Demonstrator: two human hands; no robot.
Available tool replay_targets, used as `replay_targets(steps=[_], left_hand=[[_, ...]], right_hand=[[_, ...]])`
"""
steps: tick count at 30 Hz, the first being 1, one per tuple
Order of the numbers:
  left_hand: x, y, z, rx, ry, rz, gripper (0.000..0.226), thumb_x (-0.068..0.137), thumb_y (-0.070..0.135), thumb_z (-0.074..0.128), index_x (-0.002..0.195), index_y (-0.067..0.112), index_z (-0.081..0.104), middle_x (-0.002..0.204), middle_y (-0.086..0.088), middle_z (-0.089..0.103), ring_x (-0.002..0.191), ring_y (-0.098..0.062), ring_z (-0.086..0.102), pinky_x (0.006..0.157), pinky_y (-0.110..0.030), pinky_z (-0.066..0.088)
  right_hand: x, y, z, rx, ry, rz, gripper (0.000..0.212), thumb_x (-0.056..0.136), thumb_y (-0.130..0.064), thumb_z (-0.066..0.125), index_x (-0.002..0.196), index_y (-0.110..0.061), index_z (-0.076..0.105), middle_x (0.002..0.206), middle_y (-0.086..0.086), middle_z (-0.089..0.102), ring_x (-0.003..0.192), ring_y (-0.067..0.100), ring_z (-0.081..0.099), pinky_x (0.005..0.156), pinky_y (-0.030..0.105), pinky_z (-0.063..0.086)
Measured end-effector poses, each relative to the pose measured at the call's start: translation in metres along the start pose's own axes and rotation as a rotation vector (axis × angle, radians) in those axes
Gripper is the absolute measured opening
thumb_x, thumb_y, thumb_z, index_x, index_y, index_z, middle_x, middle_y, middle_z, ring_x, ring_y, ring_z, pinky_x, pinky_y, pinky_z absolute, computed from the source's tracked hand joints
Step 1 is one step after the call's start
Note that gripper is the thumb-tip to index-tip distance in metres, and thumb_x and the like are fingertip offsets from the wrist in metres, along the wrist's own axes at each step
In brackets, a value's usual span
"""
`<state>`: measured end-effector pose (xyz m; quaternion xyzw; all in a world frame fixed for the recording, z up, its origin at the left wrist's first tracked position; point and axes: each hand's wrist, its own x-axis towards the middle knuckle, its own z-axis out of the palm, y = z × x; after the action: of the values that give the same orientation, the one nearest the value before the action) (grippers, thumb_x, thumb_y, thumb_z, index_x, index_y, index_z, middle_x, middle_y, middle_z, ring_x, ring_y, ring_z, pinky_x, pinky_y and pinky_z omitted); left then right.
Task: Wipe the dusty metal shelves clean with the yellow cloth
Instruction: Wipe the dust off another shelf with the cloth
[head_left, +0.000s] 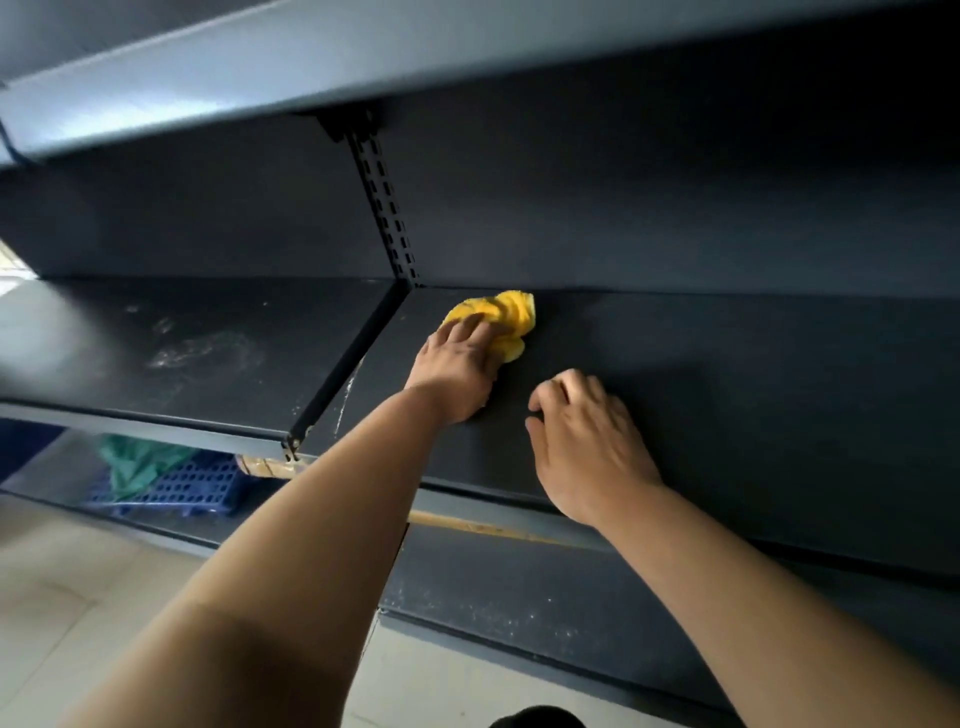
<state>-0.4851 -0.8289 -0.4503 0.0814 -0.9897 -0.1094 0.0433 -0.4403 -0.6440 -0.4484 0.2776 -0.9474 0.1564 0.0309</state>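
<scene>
The left hand (457, 364) presses the yellow cloth (498, 319) flat on the right-hand shelf (727, 374), a little above the middle of the frame, close to the back panel (623, 218) and just right of the slotted upright (387, 208). Its fingers (470, 327) lie spread over the bunched cloth, pinning it down rather than closing round it. The right hand (587, 441) rests on the same shelf nearer the front edge, fingers loosely curled, holding nothing, seemingly as a brace.

To do this stroke well, the cloth would serve better opened out than bunched, so more of it meets the metal. Long overlapping passes from the back corner toward the front lip should carry dust out rather than push it into the seam beside the upright. The pale streak (345, 400) along the shelf's left edge, at centre left, looks unwiped and needs a firm pass. The left-hand shelf (104, 353) shows smeared dust (202, 351) at middle left, and the lower shelf (519, 613) is speckled, so both appear to remain.
</scene>
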Motion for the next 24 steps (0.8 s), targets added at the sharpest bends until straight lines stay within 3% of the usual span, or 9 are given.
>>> replay_targets(steps=[4, 7, 11, 18, 24], left_hand=[[-0.023, -0.026, -0.008, 0.069, 0.035, -0.249, 0.05, 0.099, 0.047, 0.033, 0.146, 0.031, 0.029, 0.157, -0.004, 0.023, 0.142, -0.031, 0.018, 0.115, -0.044, 0.017], [-0.048, -0.04, -0.013, 0.085, 0.078, -0.341, 0.049, 0.099, 0.046, 0.031, 0.144, 0.03, 0.031, 0.156, -0.007, 0.024, 0.142, -0.033, 0.019, 0.115, -0.046, 0.019], [-0.078, -0.045, -0.017, 0.107, 0.093, -0.404, 0.048, 0.1, 0.045, 0.03, 0.145, 0.029, 0.03, 0.156, -0.008, 0.024, 0.142, -0.034, 0.018, 0.114, -0.048, 0.022], [-0.093, -0.033, -0.02, 0.151, 0.078, -0.48, 0.048, 0.099, 0.044, 0.031, 0.144, 0.027, 0.029, 0.156, -0.006, 0.022, 0.142, -0.035, 0.017, 0.112, -0.051, 0.022], [-0.078, -0.043, -0.022, 0.115, 0.026, -0.468, 0.054, 0.099, 0.047, 0.034, 0.148, 0.03, 0.023, 0.159, -0.001, 0.015, 0.145, -0.032, 0.01, 0.116, -0.052, 0.018]], right_hand=[[0.0, 0.002, -0.002, -0.011, -0.013, -0.016, 0.03, 0.101, -0.036, 0.034, 0.124, -0.022, 0.046, 0.127, 0.002, 0.044, 0.116, 0.022, 0.046, 0.097, 0.036, 0.038], [-0.002, 0.002, 0.0, -0.044, -0.006, -0.042, 0.03, 0.1, -0.036, 0.035, 0.122, -0.021, 0.049, 0.124, 0.003, 0.048, 0.113, 0.024, 0.049, 0.094, 0.037, 0.039], [-0.005, 0.0, 0.0, -0.061, 0.029, -0.121, 0.029, 0.098, -0.035, 0.04, 0.114, -0.02, 0.058, 0.117, 0.005, 0.055, 0.103, 0.029, 0.054, 0.087, 0.043, 0.043], [-0.007, -0.002, -0.009, -0.075, -0.04, -0.146, 0.03, 0.099, -0.036, 0.035, 0.12, -0.022, 0.051, 0.124, 0.004, 0.05, 0.113, 0.026, 0.048, 0.092, 0.042, 0.039], [0.009, 0.005, -0.021, -0.072, -0.136, -0.225, 0.03, 0.1, -0.038, 0.038, 0.117, -0.02, 0.054, 0.121, 0.003, 0.05, 0.112, 0.027, 0.049, 0.086, 0.039, 0.041]])
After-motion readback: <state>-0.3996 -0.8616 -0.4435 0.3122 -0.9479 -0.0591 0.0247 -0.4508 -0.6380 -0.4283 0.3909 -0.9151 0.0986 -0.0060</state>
